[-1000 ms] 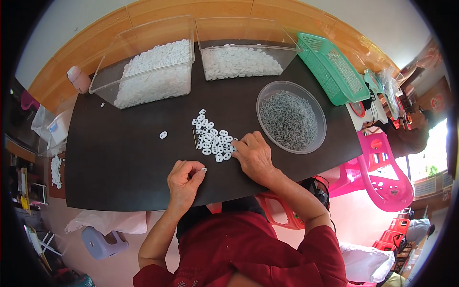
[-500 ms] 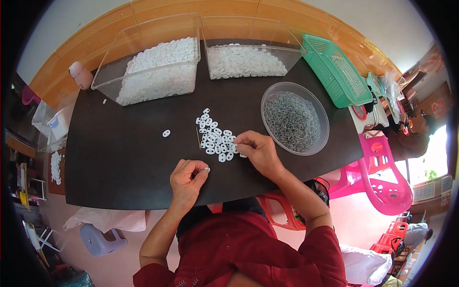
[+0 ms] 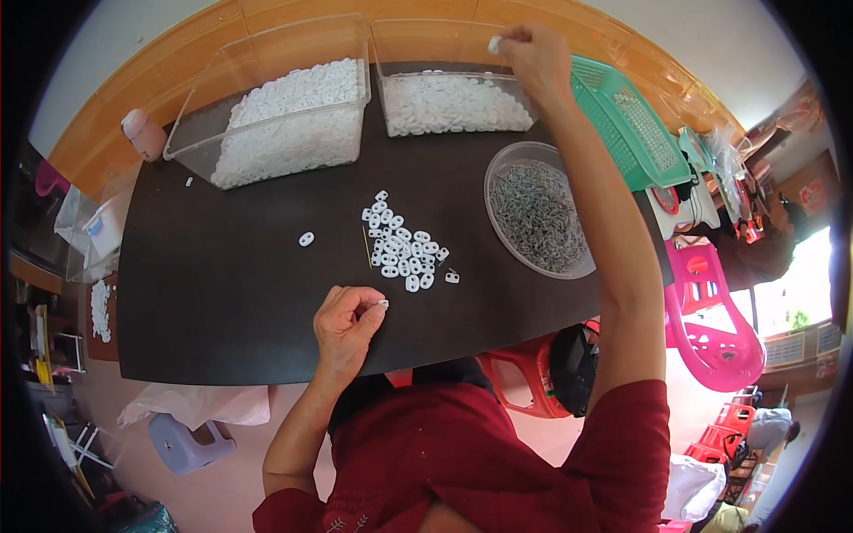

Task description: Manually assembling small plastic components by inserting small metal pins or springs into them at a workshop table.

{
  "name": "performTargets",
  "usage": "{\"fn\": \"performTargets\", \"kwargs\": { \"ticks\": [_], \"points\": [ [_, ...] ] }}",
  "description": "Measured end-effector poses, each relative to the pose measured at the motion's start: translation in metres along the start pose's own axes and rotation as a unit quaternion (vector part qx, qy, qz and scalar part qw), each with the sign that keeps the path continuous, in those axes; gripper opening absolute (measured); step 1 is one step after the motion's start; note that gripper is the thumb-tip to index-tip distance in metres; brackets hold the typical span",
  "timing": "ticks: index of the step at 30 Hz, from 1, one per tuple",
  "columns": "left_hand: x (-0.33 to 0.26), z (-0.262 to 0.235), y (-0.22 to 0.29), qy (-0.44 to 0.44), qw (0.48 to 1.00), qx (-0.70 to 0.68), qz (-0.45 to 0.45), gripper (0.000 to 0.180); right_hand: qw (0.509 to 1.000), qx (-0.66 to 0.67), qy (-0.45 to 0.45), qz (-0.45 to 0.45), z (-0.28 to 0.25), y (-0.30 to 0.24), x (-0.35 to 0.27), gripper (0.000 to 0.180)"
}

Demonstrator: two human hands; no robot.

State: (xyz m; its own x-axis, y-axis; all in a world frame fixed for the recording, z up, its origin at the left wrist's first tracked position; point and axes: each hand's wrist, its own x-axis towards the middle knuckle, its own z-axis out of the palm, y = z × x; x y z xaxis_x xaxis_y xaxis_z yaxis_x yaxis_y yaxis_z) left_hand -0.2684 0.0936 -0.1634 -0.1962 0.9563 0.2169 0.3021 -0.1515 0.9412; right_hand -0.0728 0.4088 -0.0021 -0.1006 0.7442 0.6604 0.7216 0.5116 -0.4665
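Close to the table's front edge, my left hand (image 3: pixel 346 322) pinches a small white plastic piece (image 3: pixel 383 303) between thumb and fingertips. My right hand (image 3: pixel 537 60) is raised at the far side with a white plastic piece (image 3: pixel 494 44) in its fingers, over the right end of the right clear bin (image 3: pixel 426 40), which holds many white pieces (image 3: pixel 458 107). A loose cluster of oval white two-holed pieces (image 3: pixel 404 253) lies mid-table, beside a thin gold-coloured stick (image 3: pixel 366 247). One piece with a thin metal part (image 3: pixel 452 277) sits at the cluster's right.
A larger clear bin (image 3: pixel 191 147) of white pieces stands at the back left, near a pink bottle (image 3: pixel 142 135). At right are a round clear tub (image 3: pixel 490 200) of small grey metal parts (image 3: pixel 538 218), partly behind my right forearm, and a green basket (image 3: pixel 622 133). A single oval piece (image 3: pixel 306 239) lies apart.
My right hand has left the cluster and risen far across the table to the right bin, carrying a white piece. My left hand has hardly moved and keeps its pinch.
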Motion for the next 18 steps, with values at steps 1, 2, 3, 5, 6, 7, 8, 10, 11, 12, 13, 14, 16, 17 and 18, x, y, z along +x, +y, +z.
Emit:
{"fn": "performTargets", "kwargs": {
  "ticks": [1,2,3,5,6,7,8,10,11,12,13,14,16,17,18],
  "points": [
    [0.001,0.000,0.000,0.004,1.000,0.000,0.003,0.011,0.997,-0.069,0.038,-0.029,0.004,0.006,0.010,0.030],
    [0.001,0.001,0.000,0.000,1.000,-0.002,0.005,0.011,0.996,-0.073,0.040,-0.028,0.005,0.016,0.008,0.030],
    [0.000,0.000,-0.002,0.007,1.000,-0.007,-0.001,0.011,0.989,-0.115,0.067,-0.069,0.007,0.012,0.005,0.029],
    [0.001,0.000,-0.002,0.010,1.000,-0.014,-0.004,0.011,0.982,-0.134,0.059,-0.118,0.003,0.007,-0.008,0.025],
    [0.000,-0.002,-0.002,0.009,1.000,-0.011,-0.012,0.011,0.986,-0.106,0.017,-0.128,-0.002,-0.009,-0.034,0.023],
    [-0.002,-0.004,-0.001,0.009,1.000,-0.007,-0.019,0.011,0.984,-0.061,0.000,-0.167,-0.005,-0.018,-0.062,0.019],
    [-0.004,-0.006,-0.002,0.011,1.000,-0.007,-0.021,0.011,0.979,-0.017,-0.016,-0.204,-0.008,-0.023,-0.091,0.015],
    [-0.006,-0.007,-0.006,0.014,1.000,-0.007,-0.012,0.012,0.965,0.035,-0.125,-0.229,-0.019,-0.029,-0.148,0.010],
    [-0.006,-0.007,-0.006,0.015,1.000,-0.007,-0.013,0.012,0.964,0.057,-0.154,-0.209,-0.024,-0.028,-0.173,0.009],
    [-0.005,-0.005,-0.003,0.019,1.000,-0.005,-0.009,0.009,0.963,0.075,-0.181,-0.188,-0.031,-0.026,-0.196,0.009],
    [-0.004,-0.004,0.000,0.027,1.000,0.000,-0.006,0.008,0.965,0.073,-0.190,-0.167,-0.036,-0.025,-0.214,0.009],
    [-0.004,-0.002,0.001,0.027,1.000,0.001,-0.005,0.008,0.967,0.071,-0.199,-0.145,-0.039,-0.023,-0.228,0.010],
    [-0.003,0.001,0.001,0.032,0.999,-0.025,-0.018,0.008,0.969,0.069,-0.200,-0.124,-0.041,-0.021,-0.245,0.010],
    [-0.003,0.000,0.002,0.035,0.999,-0.021,-0.018,0.008,0.972,0.062,-0.202,-0.101,-0.040,-0.022,-0.251,0.009],
    [-0.002,0.000,0.004,0.028,0.999,-0.024,-0.026,0.008,0.972,0.065,-0.202,-0.103,-0.039,-0.023,-0.255,0.009]
  ]
}}
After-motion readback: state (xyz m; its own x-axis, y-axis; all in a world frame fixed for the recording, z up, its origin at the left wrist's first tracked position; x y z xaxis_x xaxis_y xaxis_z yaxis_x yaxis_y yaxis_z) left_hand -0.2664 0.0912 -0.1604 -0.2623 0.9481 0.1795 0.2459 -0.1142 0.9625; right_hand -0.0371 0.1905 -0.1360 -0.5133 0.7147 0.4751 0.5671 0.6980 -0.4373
